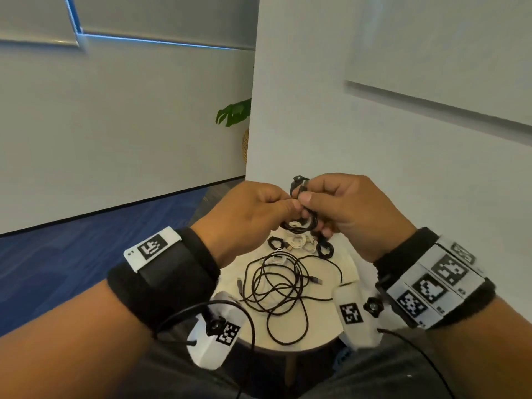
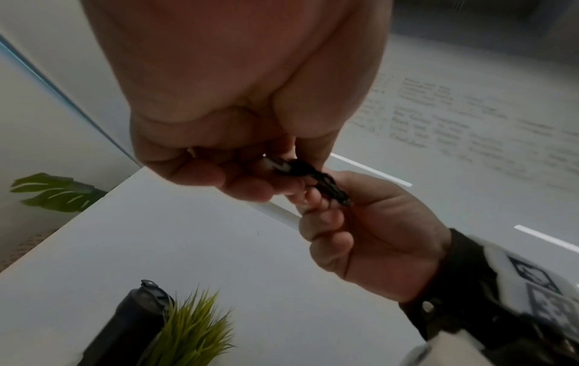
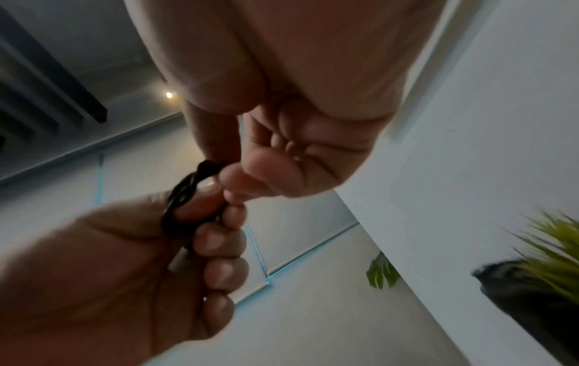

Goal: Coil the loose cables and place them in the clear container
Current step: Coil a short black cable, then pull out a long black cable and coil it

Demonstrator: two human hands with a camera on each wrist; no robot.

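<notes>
Cable (image 1: 299, 223) coiled, held above worktop (image 1: 322, 338), left hand (image 1: 247, 214) and right hand (image 1: 345, 208) both pinching it. Risk: loose end slips, coil springs open. Container not visible.

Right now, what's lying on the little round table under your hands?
A loose tangle of black cable, with small black coils and white cables behind it. The hands hide whatever lies beyond.

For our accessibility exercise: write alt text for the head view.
Two hands, left and right, hold a small black coiled cable above a round table where loose black cables lie tangled.
</notes>
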